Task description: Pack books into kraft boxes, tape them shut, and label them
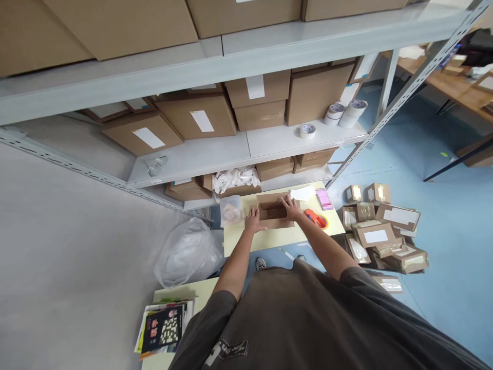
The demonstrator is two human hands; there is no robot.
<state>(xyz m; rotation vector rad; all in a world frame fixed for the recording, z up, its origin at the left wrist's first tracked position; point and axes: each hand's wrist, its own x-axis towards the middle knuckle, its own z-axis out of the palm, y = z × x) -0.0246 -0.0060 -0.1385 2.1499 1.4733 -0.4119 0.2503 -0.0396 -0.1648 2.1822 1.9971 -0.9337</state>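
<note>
An open cardboard box (275, 224) stands on the pale yellow table in front of me, flaps raised and brown inside. My left hand (254, 222) rests at the left side of the box, fingers spread and thumb stretched along the near flap. At the right side, my right hand (291, 208) touches the edge with its fingers apart, some reaching over the opening. A clear plastic container (231, 209) is just left of my left hand. Right of the box are a red tape dispenser (316, 218), a white paper (302, 193) and a pink stack (324, 199).
A metal shelf (192, 159) with cartons and tape rolls (307, 131) rises behind the table (246, 245). Several sealed parcels (375, 235) pile on the floor at right. A plastic bag (188, 252) lies at left, and magazines (165, 326) are stacked lower left.
</note>
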